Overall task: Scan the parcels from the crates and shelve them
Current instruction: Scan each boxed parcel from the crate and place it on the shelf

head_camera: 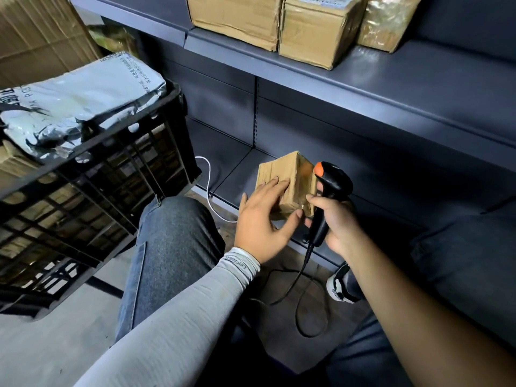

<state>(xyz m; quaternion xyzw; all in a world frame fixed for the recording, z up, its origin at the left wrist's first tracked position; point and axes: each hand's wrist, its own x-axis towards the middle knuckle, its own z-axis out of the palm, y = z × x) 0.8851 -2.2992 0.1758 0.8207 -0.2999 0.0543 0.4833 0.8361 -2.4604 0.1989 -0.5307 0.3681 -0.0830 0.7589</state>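
Three boxes (279, 20) sit shelved; left hand (262, 219) spreads flat on a small parcel (284, 182), right hand (335, 222) grips the scanner (329, 188); crate (106, 169) remains full.

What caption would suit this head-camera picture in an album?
Left hand steadies a small cardboard parcel on the bottom shelf while the right hand holds a barcode scanner.

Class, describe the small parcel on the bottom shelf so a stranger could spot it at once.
Start at the dark metal shelving, then drop to its lowest shelf. There one small brown cardboard parcel stands by itself, under the left hand. Unlike the cartons on the shelf above, it has no neighbours.
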